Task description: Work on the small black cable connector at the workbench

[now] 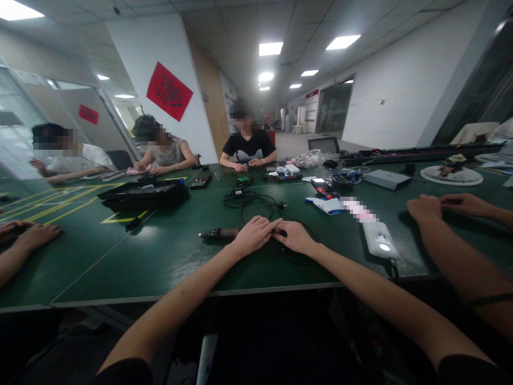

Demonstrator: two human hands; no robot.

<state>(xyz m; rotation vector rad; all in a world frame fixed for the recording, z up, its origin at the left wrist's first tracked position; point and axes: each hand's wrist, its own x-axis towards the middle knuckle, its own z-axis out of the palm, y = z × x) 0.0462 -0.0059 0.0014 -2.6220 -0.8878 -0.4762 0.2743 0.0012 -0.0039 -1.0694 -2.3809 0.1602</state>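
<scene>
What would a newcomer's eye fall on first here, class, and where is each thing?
Probably the left hand and right hand, meeting at the table's near edge, the left over a dark tool. Next, perhaps, the large red sign, hung tilted on the white pillar at upper left. The white device with a bright spot stands out right of the hands.

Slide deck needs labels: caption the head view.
Left hand on a dark tool, right hand alongside, at a green table.
</scene>
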